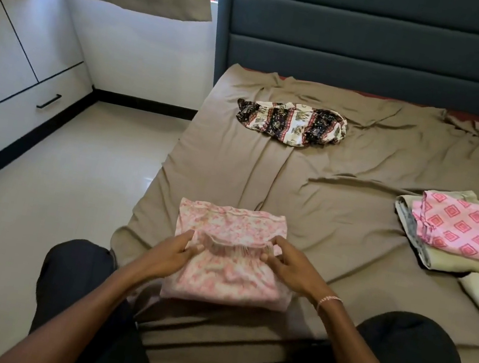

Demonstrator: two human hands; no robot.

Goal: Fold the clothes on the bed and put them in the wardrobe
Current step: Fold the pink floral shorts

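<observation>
Brown sheet point(339, 205) covers the bed, and at its near end lies a pink floral garment point(223, 226), partly folded. The left hand point(169, 253) and right hand point(290, 267) each pinch its gathered elastic edge, fingers curled on the cloth, one at either end. Beyond the pink floral garment lies a crumpled elephant-print garment point(290, 123). To its right a folded pink diamond-print cloth point(473, 229) tops a stack of beige folded pieces. To its left, across the floor, stands the white wardrobe point(9, 44).
</observation>
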